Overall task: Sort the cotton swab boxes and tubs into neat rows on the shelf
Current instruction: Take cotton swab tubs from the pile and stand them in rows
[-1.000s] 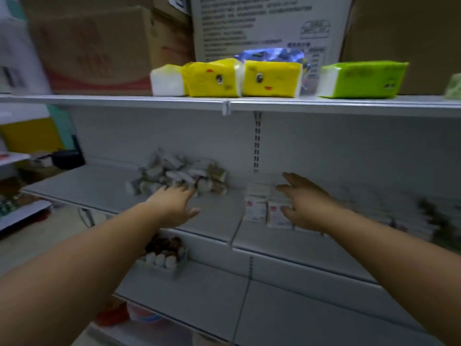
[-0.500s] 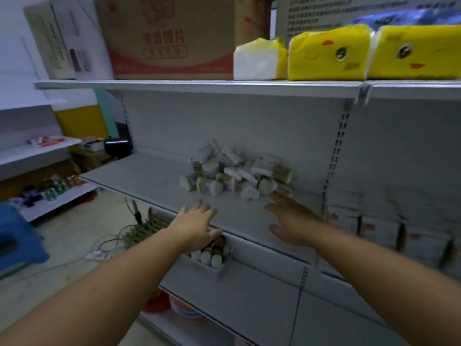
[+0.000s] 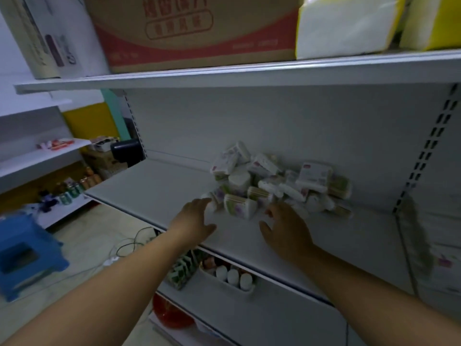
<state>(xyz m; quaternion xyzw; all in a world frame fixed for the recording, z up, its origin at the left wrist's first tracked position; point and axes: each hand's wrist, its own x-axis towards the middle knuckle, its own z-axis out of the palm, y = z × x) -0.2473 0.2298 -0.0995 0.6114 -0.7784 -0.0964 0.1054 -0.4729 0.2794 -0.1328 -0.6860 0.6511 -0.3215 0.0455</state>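
Note:
A loose heap of cotton swab boxes and tubs (image 3: 279, 182) lies jumbled at the back of the white middle shelf (image 3: 154, 191). A triangular tub with purple print (image 3: 239, 206) lies at the front of the heap. My left hand (image 3: 193, 219) reaches over the shelf with fingers straight, its tips at the heap's left edge. My right hand (image 3: 284, 228) hovers just in front of the heap, fingers spread, holding nothing. Whether either hand touches a pack is unclear.
An upper shelf (image 3: 224, 73) above carries a cardboard carton (image 3: 194, 28) and tissue packs (image 3: 346, 23). A tray of small bottles (image 3: 232, 274) sits on the lower shelf. More boxes (image 3: 444, 260) stand at the right. A blue stool (image 3: 22, 253) and cables (image 3: 129, 245) are on the floor.
The view has swung left and closer to the heap. Both hands have moved forward from the shelf's front edge up to the heap of swab packs.

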